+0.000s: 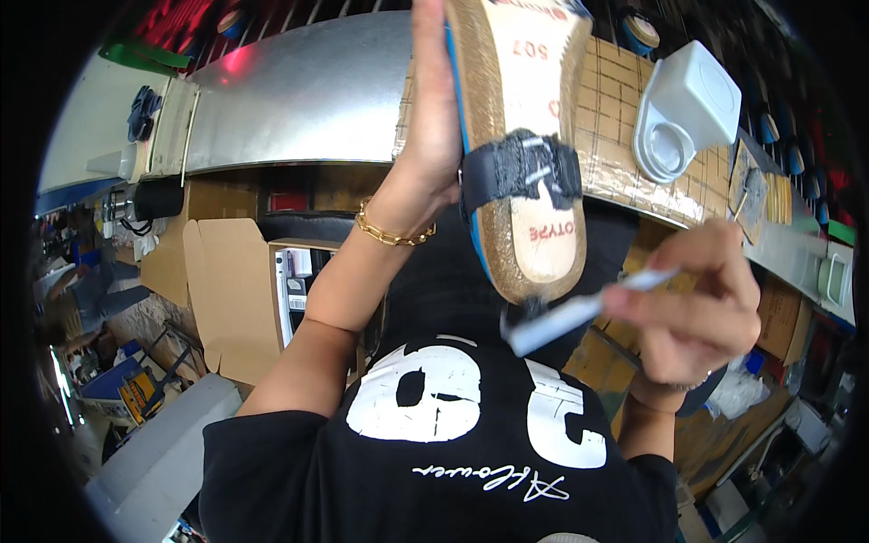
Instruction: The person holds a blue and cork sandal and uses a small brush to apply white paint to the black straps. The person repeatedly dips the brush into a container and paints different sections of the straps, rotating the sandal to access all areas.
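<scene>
My left hand (pixel 433 109) grips a sandal sole on a blue last (pixel 511 231), held upright with its underside facing me. The sole has a pale middle with red print and a glossy brown border. A black strap (pixel 489 181) wraps across it, its rough ends folded onto the underside. The fingers of my left hand are partly hidden behind the sole. Pinched in my right hand (pixel 692 308) is a small brush with a pale handle (pixel 566 319), slightly blurred. Its dark bristles are at the rounded lower end of the sole; whether they touch it I cannot tell.
A metal worktop (pixel 299 100) runs along the far side, partly covered by taped cardboard (pixel 611 109). On the cardboard stands a pale plastic container with a round cup (pixel 692 109). An open cardboard box (pixel 231 299) is left of my arm. Blue lasts (pixel 797 154) line the rack beyond.
</scene>
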Tool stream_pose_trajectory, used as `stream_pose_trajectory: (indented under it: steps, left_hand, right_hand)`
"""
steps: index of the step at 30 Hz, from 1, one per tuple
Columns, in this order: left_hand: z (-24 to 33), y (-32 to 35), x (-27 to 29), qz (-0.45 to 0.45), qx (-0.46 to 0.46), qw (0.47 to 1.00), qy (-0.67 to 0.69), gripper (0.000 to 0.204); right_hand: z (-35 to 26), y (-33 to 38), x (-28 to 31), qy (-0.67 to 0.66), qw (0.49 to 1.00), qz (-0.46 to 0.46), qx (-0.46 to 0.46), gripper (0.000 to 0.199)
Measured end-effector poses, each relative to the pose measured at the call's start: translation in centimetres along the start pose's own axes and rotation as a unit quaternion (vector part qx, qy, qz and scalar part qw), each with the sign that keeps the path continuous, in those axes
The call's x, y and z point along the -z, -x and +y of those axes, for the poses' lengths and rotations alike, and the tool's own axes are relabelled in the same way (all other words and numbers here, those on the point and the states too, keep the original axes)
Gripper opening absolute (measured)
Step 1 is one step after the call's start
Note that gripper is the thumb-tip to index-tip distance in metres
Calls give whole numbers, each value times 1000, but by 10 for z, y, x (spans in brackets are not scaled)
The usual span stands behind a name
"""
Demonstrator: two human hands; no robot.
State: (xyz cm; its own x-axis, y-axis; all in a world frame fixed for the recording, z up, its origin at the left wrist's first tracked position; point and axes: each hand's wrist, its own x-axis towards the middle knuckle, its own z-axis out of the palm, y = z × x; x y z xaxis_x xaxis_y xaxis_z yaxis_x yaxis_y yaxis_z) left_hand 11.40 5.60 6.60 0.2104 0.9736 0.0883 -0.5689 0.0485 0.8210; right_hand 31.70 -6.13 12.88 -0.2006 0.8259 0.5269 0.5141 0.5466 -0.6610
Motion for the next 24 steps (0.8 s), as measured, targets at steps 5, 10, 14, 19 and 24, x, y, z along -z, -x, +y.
stream_pose_trajectory:
  steps: [5,10,14,19,24]
  left_hand:
    - [4,-4,-11,-32,26,999,10,96]
    - [5,-1,-16,-46,26,999,1,96]
    - [6,1,-21,-61,32,998,-7,96]
    - [8,2,-27,-78,42,996,-16,96]
    - [10,5,-29,-85,47,995,-17,96]
  right_hand:
    - [7,-2,-4,-17,999,33,-16,29]
    - [15,-2,-2,-16,1000,14,-7,19]
    - [18,0,0,-92,995,-17,39,15]
    - [22,-1,3,-120,991,-42,-31,17]
    - [27,-2,8,-65,995,-47,-58,20]
